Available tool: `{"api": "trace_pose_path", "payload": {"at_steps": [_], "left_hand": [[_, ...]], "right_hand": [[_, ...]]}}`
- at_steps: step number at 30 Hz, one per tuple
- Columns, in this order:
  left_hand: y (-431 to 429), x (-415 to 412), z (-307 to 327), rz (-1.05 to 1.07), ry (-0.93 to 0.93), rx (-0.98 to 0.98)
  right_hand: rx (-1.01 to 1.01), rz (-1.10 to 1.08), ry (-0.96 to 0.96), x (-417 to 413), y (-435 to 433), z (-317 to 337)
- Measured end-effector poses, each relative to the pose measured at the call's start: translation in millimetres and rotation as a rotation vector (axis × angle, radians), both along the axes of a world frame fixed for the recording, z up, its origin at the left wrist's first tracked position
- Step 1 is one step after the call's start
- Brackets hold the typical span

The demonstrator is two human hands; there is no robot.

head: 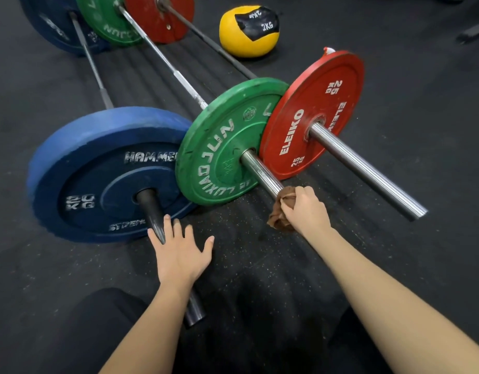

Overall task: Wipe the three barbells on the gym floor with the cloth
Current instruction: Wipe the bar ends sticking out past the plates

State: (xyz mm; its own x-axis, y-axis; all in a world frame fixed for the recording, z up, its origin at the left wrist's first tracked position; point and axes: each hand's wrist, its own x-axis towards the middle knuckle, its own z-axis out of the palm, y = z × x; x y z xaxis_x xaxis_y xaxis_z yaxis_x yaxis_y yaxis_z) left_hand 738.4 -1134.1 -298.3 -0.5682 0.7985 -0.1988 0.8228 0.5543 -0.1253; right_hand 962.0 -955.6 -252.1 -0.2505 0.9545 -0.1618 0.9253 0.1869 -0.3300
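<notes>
right hand gripping cloth, middle barbell sleeve

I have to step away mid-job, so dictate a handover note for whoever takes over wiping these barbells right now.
The left hand is open, fingers spread, over the black sleeve of the blue-plate barbell.
The right hand has the brown cloth in its grip, against the chrome sleeve of the green-plate barbell, just outside the plate.
The red-plate barbell lies furthest right, with neither hand on it.
Done: this view does not show which bars are already wiped.
Left: probably finish the green bar's sleeve, then check the other two.
</notes>
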Motion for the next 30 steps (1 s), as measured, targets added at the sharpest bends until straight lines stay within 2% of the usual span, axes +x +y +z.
{"api": "trace_pose_path", "payload": {"at_steps": [7,15,22,28,30], "left_hand": [[0.9,-0.1,1.9,0.009,-0.032,0.054],[-1.6,-0.7,2.9,0.031,-0.068,0.094],[-2.5,-0.9,4.0,0.032,-0.073,0.11],[-1.9,-1.5,0.3,0.024,-0.06,0.134],[-2.4,-1.3,-1.1,0.02,-0.047,0.127]], "right_hand": [[0.004,-0.009,-0.134,52.8,-44.7,-4.2],[0.133,0.015,-0.124,-2.8,-20.6,-11.0],[0.031,-0.017,0.004,45.9,-40.3,-9.2],[-0.13,-0.152,-0.107,90.3,-42.9,3.5],[-0.19,-0.18,-0.047,80.1,-25.1,18.9]]}}
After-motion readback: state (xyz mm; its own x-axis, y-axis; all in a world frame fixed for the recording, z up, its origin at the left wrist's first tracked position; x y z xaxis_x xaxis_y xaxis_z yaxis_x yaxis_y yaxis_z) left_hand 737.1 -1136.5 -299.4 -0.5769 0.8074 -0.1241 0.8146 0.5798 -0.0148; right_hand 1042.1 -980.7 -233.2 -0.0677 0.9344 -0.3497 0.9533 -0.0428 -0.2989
